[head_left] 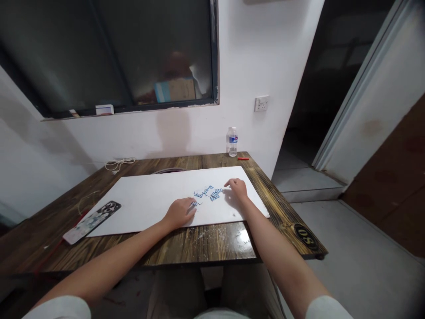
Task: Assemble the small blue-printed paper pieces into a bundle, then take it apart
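A white board [149, 199] lies across the wooden table. Near its middle is a loose cluster of small blue-and-white striped pieces [215, 194]; I cannot make out whether they are cut paper or something else. My left hand [180, 212] rests on the board left of the cluster, fingers apart, its fingertips at a small blue-striped piece [194, 203]. On the other side, my right hand [237, 188] hovers low over the board or touches it. Its forefinger stretches toward the cluster's right end, and nothing shows in its grasp.
A phone in a patterned case [93, 221] lies over the board's left edge. At the back of the wooden table [212, 241] stand a water bottle [233, 142] and, beside it, a red pen-like item [243, 158]. A white cable [119, 164] lies coiled at the back left.
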Demonstrator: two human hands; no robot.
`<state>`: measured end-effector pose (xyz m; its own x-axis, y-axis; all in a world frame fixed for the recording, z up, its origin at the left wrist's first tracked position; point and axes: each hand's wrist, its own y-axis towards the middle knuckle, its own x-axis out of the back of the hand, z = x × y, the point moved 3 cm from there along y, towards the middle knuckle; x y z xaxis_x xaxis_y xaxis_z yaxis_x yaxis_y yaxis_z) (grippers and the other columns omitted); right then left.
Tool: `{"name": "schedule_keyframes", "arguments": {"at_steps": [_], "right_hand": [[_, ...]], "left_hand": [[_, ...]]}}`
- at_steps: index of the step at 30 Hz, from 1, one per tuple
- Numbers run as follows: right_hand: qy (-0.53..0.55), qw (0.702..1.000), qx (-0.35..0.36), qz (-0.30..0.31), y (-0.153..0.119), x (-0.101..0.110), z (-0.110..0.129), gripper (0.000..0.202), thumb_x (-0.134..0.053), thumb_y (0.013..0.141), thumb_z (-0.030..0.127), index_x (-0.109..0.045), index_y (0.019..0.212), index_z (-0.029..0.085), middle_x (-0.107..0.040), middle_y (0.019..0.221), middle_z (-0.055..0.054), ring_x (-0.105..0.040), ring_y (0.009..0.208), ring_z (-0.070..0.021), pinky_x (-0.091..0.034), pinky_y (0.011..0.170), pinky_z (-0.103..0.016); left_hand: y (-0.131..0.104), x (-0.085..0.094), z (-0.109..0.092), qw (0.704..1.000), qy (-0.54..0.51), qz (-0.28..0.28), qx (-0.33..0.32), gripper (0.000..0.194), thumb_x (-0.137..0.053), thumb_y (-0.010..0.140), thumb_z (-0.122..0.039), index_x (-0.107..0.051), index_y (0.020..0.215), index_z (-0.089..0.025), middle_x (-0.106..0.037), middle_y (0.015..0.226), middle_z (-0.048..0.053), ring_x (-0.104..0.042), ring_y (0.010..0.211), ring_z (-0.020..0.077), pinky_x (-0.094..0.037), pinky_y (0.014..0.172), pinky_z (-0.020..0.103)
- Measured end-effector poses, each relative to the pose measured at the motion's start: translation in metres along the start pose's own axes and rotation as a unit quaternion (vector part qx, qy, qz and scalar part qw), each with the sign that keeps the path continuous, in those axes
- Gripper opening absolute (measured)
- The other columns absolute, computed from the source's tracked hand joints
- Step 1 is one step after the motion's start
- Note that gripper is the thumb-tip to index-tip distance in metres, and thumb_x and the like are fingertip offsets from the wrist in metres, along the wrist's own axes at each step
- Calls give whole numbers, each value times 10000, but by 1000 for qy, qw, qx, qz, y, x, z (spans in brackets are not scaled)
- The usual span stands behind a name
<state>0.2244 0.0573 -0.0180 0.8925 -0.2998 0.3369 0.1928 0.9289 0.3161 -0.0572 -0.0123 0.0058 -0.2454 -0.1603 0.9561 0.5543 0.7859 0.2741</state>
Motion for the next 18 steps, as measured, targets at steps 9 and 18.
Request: {"name": "schedule_keyframes", "arguments": {"at_steps": [9, 18], "right_hand": [[-64, 987, 60, 135, -4, -12, 8, 301, -494, 748, 184, -790, 700, 206, -690, 760, -56, -590, 790, -188, -415, 738, -273], [39, 999, 13, -1, 4, 3, 2, 355, -419, 710, 257, -756, 623, 188, -672, 650, -37, -601, 703, -179, -435, 640, -257]], "left_hand": [[56, -33, -3, 988, 9, 120, 94, 775, -375, 898, -634, -247, 1516, -185, -192, 1590, 173, -123, 1473, 359, -136, 1135, 603], [97, -39, -36, 990, -59, 94, -90, 525, -518, 885, -552, -567, 1310, -248, -462, 1474, 95, -321, 1415, 314, -236, 1124, 549]]}}
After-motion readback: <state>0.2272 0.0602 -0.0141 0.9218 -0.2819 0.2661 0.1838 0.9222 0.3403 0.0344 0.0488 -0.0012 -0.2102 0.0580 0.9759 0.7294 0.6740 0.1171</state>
